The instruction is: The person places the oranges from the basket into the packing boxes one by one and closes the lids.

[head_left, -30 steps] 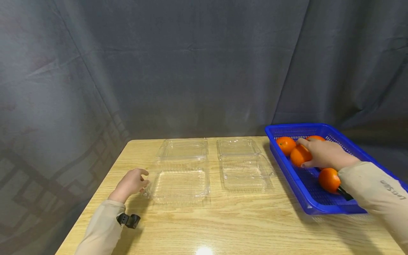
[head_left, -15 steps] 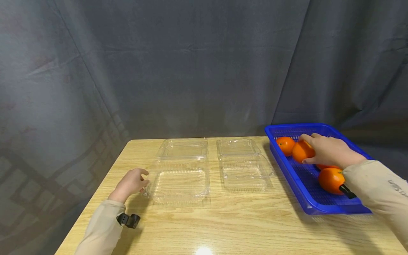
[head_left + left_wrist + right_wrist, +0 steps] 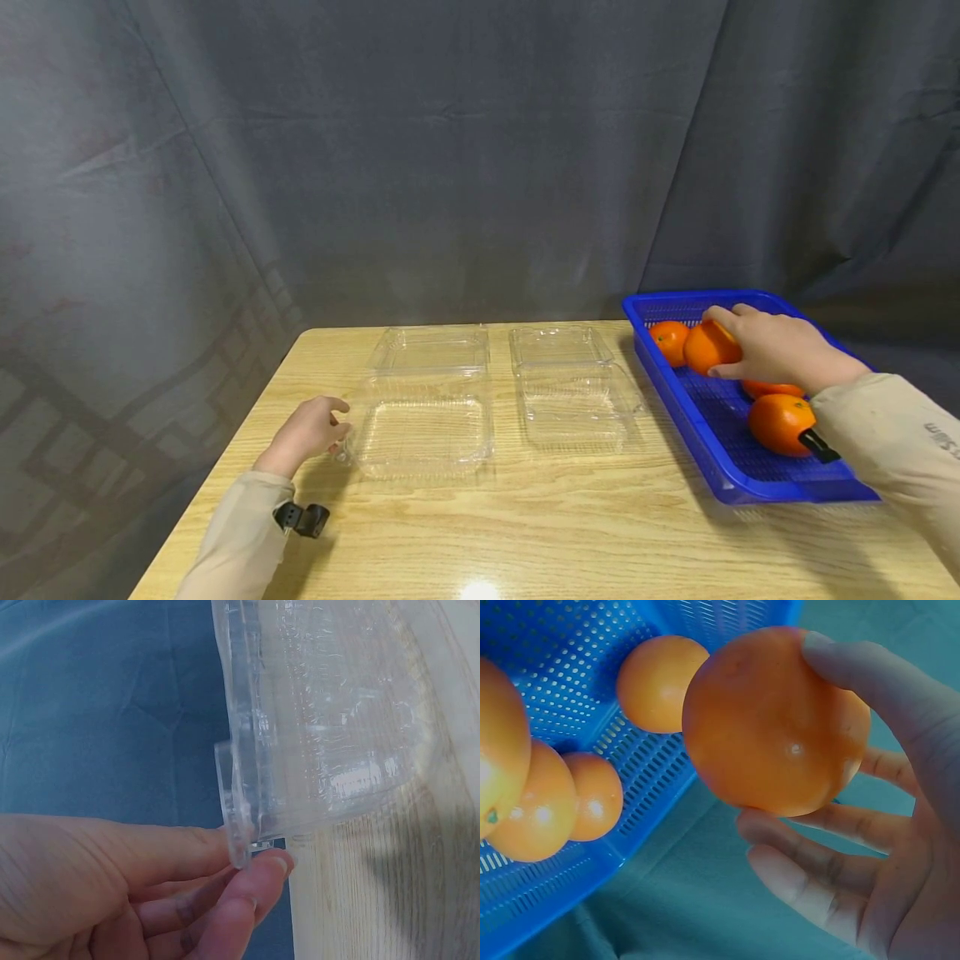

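Observation:
My left hand (image 3: 306, 433) is at the left corner of a clear plastic clamshell container (image 3: 425, 471) whose lid lies folded back. In the left wrist view, the thumb and fingers pinch the small edge tab (image 3: 234, 806) of that container. My right hand (image 3: 780, 346) grips an orange (image 3: 772, 724) over the far part of a blue plastic basket (image 3: 688, 425). Its thumb presses one side and the fingers curve round the other. Another orange (image 3: 669, 340) lies at the basket's left side, and a near one (image 3: 780, 423) lies below the right wrist.
A second, smaller clear clamshell (image 3: 576, 404) stands with its lid folded back, between the larger container and the basket. Everything sits on a light wooden table (image 3: 570, 525). A dark grey curtain (image 3: 465, 167) hangs behind the table.
My right hand has lifted the orange slightly from among the others, uncovering more of the one beneath the wrist. The left hand has stayed at the container's corner.

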`<control>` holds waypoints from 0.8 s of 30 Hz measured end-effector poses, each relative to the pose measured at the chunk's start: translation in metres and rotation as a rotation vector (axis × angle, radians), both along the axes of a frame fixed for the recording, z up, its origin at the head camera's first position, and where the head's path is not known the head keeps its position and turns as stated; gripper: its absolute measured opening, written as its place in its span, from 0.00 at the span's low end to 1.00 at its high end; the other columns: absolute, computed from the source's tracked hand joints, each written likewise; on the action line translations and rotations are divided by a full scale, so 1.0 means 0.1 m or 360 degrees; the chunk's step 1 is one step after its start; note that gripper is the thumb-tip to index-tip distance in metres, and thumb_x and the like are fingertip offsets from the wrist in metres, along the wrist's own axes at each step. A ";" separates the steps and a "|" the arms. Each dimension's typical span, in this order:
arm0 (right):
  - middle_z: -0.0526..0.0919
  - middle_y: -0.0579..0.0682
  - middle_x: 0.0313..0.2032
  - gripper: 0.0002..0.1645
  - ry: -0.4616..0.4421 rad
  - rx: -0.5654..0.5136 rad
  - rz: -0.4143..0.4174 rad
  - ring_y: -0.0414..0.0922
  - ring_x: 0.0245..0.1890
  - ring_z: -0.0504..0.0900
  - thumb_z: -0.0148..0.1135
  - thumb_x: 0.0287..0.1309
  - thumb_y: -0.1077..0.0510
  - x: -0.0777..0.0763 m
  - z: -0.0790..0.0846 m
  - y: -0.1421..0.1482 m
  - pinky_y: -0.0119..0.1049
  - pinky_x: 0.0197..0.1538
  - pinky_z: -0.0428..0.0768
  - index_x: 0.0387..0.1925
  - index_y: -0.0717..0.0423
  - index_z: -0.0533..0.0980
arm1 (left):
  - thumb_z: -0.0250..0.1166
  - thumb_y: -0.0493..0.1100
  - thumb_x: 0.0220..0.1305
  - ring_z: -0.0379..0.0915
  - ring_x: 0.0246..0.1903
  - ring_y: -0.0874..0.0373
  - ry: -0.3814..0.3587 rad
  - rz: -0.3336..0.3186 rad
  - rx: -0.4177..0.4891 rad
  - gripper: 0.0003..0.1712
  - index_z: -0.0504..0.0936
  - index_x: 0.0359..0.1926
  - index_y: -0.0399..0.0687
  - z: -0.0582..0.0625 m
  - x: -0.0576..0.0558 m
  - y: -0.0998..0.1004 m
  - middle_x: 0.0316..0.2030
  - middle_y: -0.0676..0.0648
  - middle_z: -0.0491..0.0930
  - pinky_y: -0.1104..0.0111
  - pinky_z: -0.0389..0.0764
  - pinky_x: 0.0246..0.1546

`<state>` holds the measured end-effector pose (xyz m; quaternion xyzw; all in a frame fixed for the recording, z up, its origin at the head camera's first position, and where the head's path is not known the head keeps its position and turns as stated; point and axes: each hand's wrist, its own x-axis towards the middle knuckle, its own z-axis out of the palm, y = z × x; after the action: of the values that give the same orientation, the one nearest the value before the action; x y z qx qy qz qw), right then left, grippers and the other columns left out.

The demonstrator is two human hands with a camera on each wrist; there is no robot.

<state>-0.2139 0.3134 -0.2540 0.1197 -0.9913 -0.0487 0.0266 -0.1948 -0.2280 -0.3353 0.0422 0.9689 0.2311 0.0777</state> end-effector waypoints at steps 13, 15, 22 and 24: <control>0.76 0.61 0.41 0.47 0.0061 0.0016 0.0073 0.48 0.29 0.77 0.70 0.36 0.36 0.06 0.08 -0.09 0.53 0.34 0.79 0.55 0.57 0.66 | 0.57 0.34 0.60 0.74 0.18 0.59 -0.0002 -0.0003 -0.0010 0.23 0.68 0.55 0.24 0.00 -0.02 0.00 0.28 0.40 0.80 0.68 0.73 0.22; 0.76 0.61 0.41 0.47 0.0072 0.0018 0.0088 0.48 0.29 0.76 0.70 0.35 0.36 0.07 0.09 -0.11 0.52 0.33 0.79 0.55 0.56 0.66 | 0.57 0.34 0.60 0.74 0.18 0.60 -0.0002 -0.0005 -0.0008 0.23 0.68 0.55 0.24 0.00 -0.02 0.00 0.28 0.40 0.80 0.67 0.73 0.22; 0.76 0.60 0.38 0.45 0.0145 0.0016 0.0136 0.47 0.25 0.75 0.72 0.35 0.39 0.10 0.11 -0.17 0.50 0.30 0.79 0.54 0.56 0.67 | 0.57 0.34 0.60 0.74 0.18 0.60 -0.0003 -0.0003 -0.0008 0.23 0.68 0.55 0.24 0.01 -0.01 0.00 0.27 0.41 0.80 0.68 0.73 0.21; 0.76 0.59 0.37 0.44 0.0156 0.0020 0.0145 0.46 0.24 0.74 0.72 0.35 0.40 0.11 0.12 -0.19 0.48 0.29 0.79 0.54 0.56 0.68 | 0.57 0.34 0.60 0.74 0.18 0.60 -0.0004 -0.0001 -0.0009 0.23 0.68 0.55 0.24 0.01 -0.01 0.01 0.27 0.41 0.79 0.68 0.73 0.21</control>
<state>-0.2034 0.2948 -0.2425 0.1622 -0.9820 -0.0594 0.0765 -0.1954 -0.2275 -0.3345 0.0421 0.9695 0.2282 0.0792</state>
